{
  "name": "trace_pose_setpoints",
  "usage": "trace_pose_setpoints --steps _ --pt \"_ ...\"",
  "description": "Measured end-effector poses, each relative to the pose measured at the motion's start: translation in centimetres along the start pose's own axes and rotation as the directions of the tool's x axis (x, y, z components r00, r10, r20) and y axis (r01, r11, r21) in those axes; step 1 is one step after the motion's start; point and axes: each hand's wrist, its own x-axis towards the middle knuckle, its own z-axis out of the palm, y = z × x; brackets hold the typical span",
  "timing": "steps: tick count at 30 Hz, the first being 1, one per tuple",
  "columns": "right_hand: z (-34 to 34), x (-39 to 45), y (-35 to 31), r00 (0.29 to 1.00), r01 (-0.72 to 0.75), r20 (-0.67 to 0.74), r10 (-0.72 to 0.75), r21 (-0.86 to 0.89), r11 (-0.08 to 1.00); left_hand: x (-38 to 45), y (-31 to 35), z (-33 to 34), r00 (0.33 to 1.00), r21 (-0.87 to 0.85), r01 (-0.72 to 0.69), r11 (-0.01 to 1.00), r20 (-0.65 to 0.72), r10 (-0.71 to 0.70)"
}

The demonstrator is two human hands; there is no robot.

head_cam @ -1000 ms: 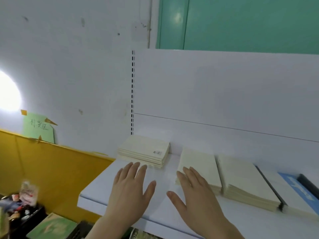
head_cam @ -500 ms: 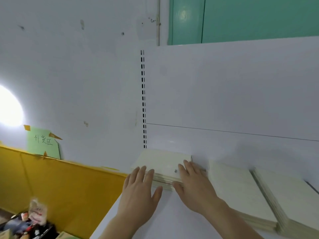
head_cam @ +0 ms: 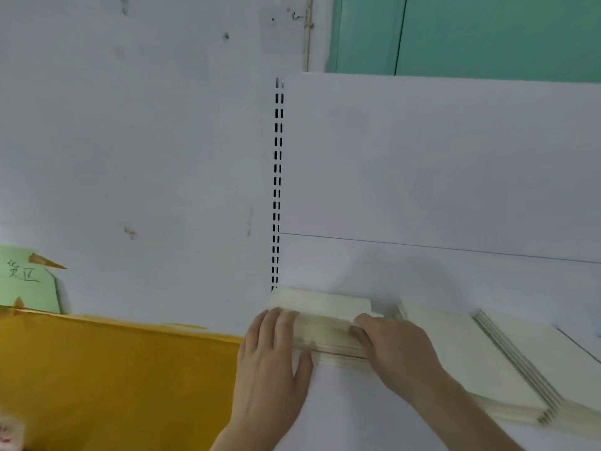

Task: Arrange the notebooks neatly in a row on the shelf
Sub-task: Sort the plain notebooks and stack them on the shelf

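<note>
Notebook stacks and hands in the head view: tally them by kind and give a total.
Notebook stacks: 3 (left stack, middle stack, right stack)
Hands: 2 (left hand, right hand)
Total: 5

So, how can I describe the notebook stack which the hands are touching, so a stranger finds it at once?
Find the black slotted rail on the white back panel. At its foot, on the shelf, lies the leftmost notebook stack. Unlike its neighbours, it has both hands on it, left hand and right hand.

Head view, close above shelf (head_cam: 344, 405)
</note>
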Motion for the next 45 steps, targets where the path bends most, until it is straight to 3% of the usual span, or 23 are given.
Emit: trace_pose_setpoints --steps 3,5,7,9,11,12,13,16,18,20,22,24,26,28,33,35,38,41,43,45 --pt "-1.8 -0.9 -1.0 0.972 -0.048 -0.220 0.084 0.166 0.985 0.2 0.5 -1.8 0.997 -0.196 0.026 0.980 -0.068 -0.040" --pt "-3.2 -1.8 -1.5 0.925 -0.086 -0.321 0.203 0.344 0.935 0.3 1.3 -2.6 0.990 -0.376 0.143 0.915 0.058 -0.131" --pt "-4.5 -2.8 -2.4 0.885 -0.128 -0.303 0.354 0.573 0.810 0.4 1.9 -3.2 0.945 -0.538 0.320 0.780 0.238 -0.224" --pt "-5.2 -3.6 -3.7 0.872 -0.175 -0.157 0.463 0.783 0.597 0.6 2.4 -3.7 0.876 -0.711 0.478 0.516 0.434 -0.213" --pt "-5.2 -4.2 -5.0 0.870 -0.223 0.024 0.493 0.910 0.350 0.6 3.0 -4.1 0.811 -0.806 0.581 0.117 0.560 -0.169" --pt "-5.0 -4.5 -5.3 0.865 -0.238 0.078 0.495 0.934 0.268 0.5 3.1 -4.2 0.799 -0.814 0.581 -0.013 0.573 -0.184" --pt "-4.7 -4.6 -5.4 0.862 -0.256 0.101 0.497 0.933 0.254 0.4 3.2 -4.3 0.810 -0.836 0.547 -0.049 0.543 -0.219" --pt "-4.0 -4.8 -4.9 0.891 -0.297 0.052 0.451 0.818 0.492 0.3 3.1 -4.6 0.880 -0.896 0.426 0.126 0.379 -0.286" --pt "-3.9 -4.5 -4.6 0.908 -0.287 0.030 0.419 0.772 0.567 0.4 2.6 -4.8 0.899 -0.901 0.377 0.213 0.302 -0.316" --pt "-3.5 -3.9 -4.1 0.920 -0.251 -0.032 0.390 0.717 0.651 0.4 1.9 -5.0 0.896 -0.892 0.360 0.273 0.249 -0.369" --pt "-2.0 -2.6 -2.9 0.938 -0.238 -0.088 0.335 0.540 0.808 0.4 0.9 -5.3 0.879 -0.879 0.365 0.306 0.217 -0.426" --pt "0.0 -1.5 -2.1 0.965 -0.253 0.017 0.263 0.332 0.909 0.2 -0.2 -5.3 0.855 -0.872 0.379 0.311 0.202 -0.478" --pt "2.0 -0.7 -1.9 0.965 -0.226 0.179 0.192 0.195 0.955 -0.1 -1.1 -5.2 0.841 -0.863 0.391 0.320 0.195 -0.504" --pt "3.0 -0.3 -2.3 0.960 -0.143 0.252 0.118 0.082 0.986 -0.5 -1.8 -5.1 0.841 -0.857 0.390 0.338 0.182 -0.509" --pt "2.6 0.1 -2.4 0.992 -0.024 0.119 0.034 -0.087 0.996 -1.1 -2.7 -5.1 0.853 -0.841 0.379 0.386 0.156 -0.498" --pt "1.4 0.2 -2.4 0.993 -0.040 0.105 0.053 -0.124 0.991 -1.3 -2.8 -5.3 0.857 -0.835 0.380 0.399 0.155 -0.491" --pt "-1.1 0.3 -1.8 0.984 -0.151 -0.095 0.150 -0.009 0.988 -1.6 -2.7 -5.5 0.858 -0.827 0.384 0.410 0.155 -0.490" --pt "-3.7 -0.3 -1.0 0.908 -0.186 -0.340 0.243 0.192 0.964 -1.7 -2.4 -5.5 0.852 -0.818 0.393 0.420 0.152 -0.501" --pt "-5.6 -1.0 -0.9 0.848 -0.208 -0.393 0.356 0.371 0.905 -1.6 -2.0 -5.4 0.848 -0.814 0.399 0.422 0.152 -0.508" --pt "-7.0 -1.9 -1.2 0.811 -0.208 -0.334 0.481 0.604 0.769 -1.4 -1.4 -5.4 0.844 -0.811 0.414 0.414 0.171 -0.509"
